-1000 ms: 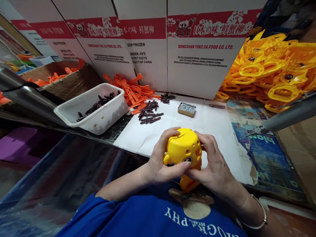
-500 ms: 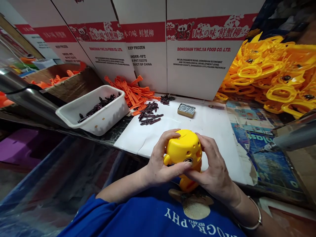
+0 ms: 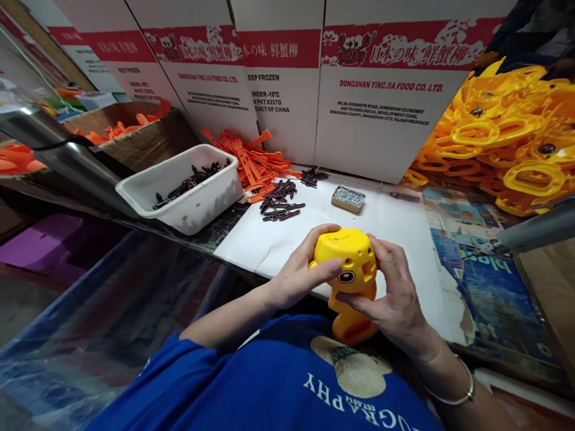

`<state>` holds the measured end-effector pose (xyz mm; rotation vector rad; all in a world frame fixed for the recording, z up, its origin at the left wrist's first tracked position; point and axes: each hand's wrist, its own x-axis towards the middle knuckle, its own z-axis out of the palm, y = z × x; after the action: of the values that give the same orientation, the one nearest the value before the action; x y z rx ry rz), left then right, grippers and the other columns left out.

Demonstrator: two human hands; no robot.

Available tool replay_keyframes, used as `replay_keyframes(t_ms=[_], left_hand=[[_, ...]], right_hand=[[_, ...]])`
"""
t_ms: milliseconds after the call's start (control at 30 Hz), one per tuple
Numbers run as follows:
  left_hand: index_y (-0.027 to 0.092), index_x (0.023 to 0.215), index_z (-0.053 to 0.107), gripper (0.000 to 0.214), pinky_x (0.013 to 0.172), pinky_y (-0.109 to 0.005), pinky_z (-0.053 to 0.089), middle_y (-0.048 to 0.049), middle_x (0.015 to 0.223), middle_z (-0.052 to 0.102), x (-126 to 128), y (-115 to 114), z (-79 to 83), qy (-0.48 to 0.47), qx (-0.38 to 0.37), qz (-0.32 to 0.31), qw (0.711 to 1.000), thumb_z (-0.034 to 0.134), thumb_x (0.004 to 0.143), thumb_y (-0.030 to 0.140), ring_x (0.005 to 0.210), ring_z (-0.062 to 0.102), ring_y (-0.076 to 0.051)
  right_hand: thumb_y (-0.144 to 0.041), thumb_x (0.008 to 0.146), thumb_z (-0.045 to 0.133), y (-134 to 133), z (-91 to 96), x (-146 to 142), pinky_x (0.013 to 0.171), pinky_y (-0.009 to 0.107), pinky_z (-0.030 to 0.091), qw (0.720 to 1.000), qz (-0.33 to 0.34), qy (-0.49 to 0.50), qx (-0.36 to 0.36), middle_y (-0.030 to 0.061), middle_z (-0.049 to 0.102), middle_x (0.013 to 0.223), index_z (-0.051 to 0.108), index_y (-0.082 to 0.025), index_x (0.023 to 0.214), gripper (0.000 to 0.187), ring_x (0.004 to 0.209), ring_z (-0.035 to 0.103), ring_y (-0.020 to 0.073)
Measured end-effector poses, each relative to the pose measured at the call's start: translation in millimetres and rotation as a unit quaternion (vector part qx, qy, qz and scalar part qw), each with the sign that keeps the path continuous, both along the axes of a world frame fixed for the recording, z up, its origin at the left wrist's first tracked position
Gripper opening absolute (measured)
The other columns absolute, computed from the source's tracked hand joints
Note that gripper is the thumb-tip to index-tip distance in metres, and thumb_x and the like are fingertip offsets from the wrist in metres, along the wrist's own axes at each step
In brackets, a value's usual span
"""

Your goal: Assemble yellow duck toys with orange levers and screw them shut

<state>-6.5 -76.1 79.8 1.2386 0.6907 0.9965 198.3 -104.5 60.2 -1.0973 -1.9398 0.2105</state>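
Between my two hands is a yellow plastic toy figure [image 3: 345, 244], with a printed eye and several small holes in its head. My left hand [image 3: 303, 269] wraps the head's left side, its thumb lying near the eye. On the other side my right hand [image 3: 395, 293] grips the toy, thumb across the front below the head. The toy's lower body hangs close to my blue shirt, and its back is hidden. Beyond it on the white work surface [image 3: 287, 245] are dark slender plastic parts [image 3: 281, 203] and a small tin [image 3: 348, 199] of tiny silvery pieces.
A white tub [image 3: 184, 203] of dark parts stands left, beside piled orange plastic pieces [image 3: 251, 161]. White cartons [image 3: 377, 102] wall off the back. Yellow plastic parts [image 3: 516, 137] heap at right, above a powered screwdriver [image 3: 534, 230]. A metal post [image 3: 76, 161] leans at far left.
The toy has tilted a little, so its eye shows more fully. My left thumb has moved up off the eye's lower edge. The whole view has shifted slightly.
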Motion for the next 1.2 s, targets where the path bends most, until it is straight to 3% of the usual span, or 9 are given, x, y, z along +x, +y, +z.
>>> replay_keyframes(t_ms=[200, 433, 500, 600, 667, 833, 1033, 1100, 1200], left_hand=[[0.021, 0.127, 0.053, 0.060, 0.092, -0.035, 0.054, -0.0079, 0.116, 0.067, 4, -3, 6.5, -0.011, -0.024, 0.011, 1.000, 0.078, 0.082, 0.052, 0.105, 0.065, -0.024], [0.022, 0.131, 0.049, 0.061, 0.086, -0.034, 0.056, -0.0092, 0.117, 0.066, -1, -9, 8.7, 0.021, 0.071, 0.001, 0.997, 0.076, 0.084, 0.050, 0.100, 0.067, -0.024], [0.022, 0.132, 0.048, 0.061, 0.087, -0.034, 0.056, -0.0095, 0.118, 0.066, -5, -7, 9.0, 0.034, 0.116, 0.004, 0.993, 0.077, 0.084, 0.046, 0.100, 0.068, -0.024], [0.023, 0.140, 0.044, 0.073, 0.096, -0.036, 0.055, -0.0105, 0.127, 0.063, -11, -5, 10.9, 0.044, 0.192, -0.039, 0.980, 0.082, 0.079, 0.038, 0.110, 0.068, -0.026], [0.024, 0.141, 0.044, 0.079, 0.097, -0.035, 0.055, -0.0102, 0.129, 0.063, -13, -5, 11.5, 0.044, 0.196, -0.063, 0.978, 0.086, 0.075, 0.037, 0.113, 0.067, -0.026], [0.020, 0.138, 0.050, 0.076, 0.096, -0.036, 0.056, -0.0112, 0.127, 0.066, -10, -13, 5.4, 0.034, 0.101, -0.017, 0.994, 0.085, 0.076, 0.047, 0.113, 0.067, -0.027], [0.017, 0.140, 0.049, 0.068, 0.098, -0.039, 0.055, -0.0137, 0.126, 0.067, -13, -10, 6.1, 0.098, 0.245, -0.017, 0.964, 0.077, 0.084, 0.042, 0.109, 0.068, -0.027], [0.018, 0.140, 0.047, 0.067, 0.099, -0.040, 0.054, -0.0136, 0.125, 0.066, -9, -8, 7.4, 0.102, 0.244, -0.024, 0.964, 0.075, 0.086, 0.044, 0.110, 0.067, -0.027], [0.023, 0.141, 0.039, 0.074, 0.097, -0.039, 0.056, -0.0142, 0.133, 0.060, 1, -7, 1.9, 0.059, 0.182, -0.012, 0.981, 0.076, 0.085, 0.053, 0.112, 0.067, -0.026]], right_hand=[[-0.050, 0.087, 0.077, -3, -1.0, 0, 0.097, 0.051, 0.060, 1.000, 0.000, -0.015, 0.023, 0.0155, 0.053, 0.130, 0.032, -0.025, 0.161, 0.091, 0.122, 0.057, 0.0322], [-0.051, 0.084, 0.079, -8, 3.1, 4, 0.101, 0.048, 0.058, 0.999, 0.007, -0.010, 0.030, 0.0149, 0.053, 0.133, 0.031, -0.026, 0.162, 0.094, 0.124, 0.056, 0.0317], [-0.057, 0.087, 0.074, -8, 6.9, 9, 0.106, 0.049, 0.054, 0.999, 0.046, 0.007, -0.004, 0.0147, 0.053, 0.138, 0.035, -0.028, 0.160, 0.089, 0.129, 0.055, 0.0321], [-0.065, 0.091, 0.063, -5, 15.2, 16, 0.114, 0.051, 0.048, 0.981, 0.137, 0.073, -0.115, 0.0141, 0.050, 0.150, 0.038, -0.030, 0.159, 0.080, 0.138, 0.051, 0.0334], [-0.061, 0.091, 0.067, -2, 20.3, 17, 0.116, 0.048, 0.046, 0.964, 0.168, 0.117, -0.168, 0.0119, 0.052, 0.150, 0.045, -0.031, 0.154, 0.073, 0.138, 0.052, 0.0324], [-0.046, 0.087, 0.079, -1, 25.0, 10, 0.113, 0.038, 0.048, 0.954, 0.147, 0.200, -0.171, 0.0062, 0.063, 0.135, 0.061, -0.033, 0.141, 0.059, 0.126, 0.060, 0.0256], [-0.038, 0.081, 0.086, -9, 30.1, 5, 0.110, 0.034, 0.051, 0.917, 0.150, 0.259, -0.263, 0.0047, 0.063, 0.136, 0.064, -0.034, 0.137, 0.060, 0.126, 0.062, 0.0249], [-0.036, 0.080, 0.087, -9, 29.5, 5, 0.109, 0.033, 0.052, 0.910, 0.141, 0.295, -0.256, 0.0040, 0.064, 0.133, 0.067, -0.034, 0.134, 0.058, 0.125, 0.063, 0.0245], [-0.035, 0.082, 0.085, -8, 23.9, 9, 0.110, 0.031, 0.052, 0.894, 0.133, 0.333, -0.268, 0.0029, 0.064, 0.138, 0.066, -0.036, 0.136, 0.057, 0.128, 0.063, 0.0237]])
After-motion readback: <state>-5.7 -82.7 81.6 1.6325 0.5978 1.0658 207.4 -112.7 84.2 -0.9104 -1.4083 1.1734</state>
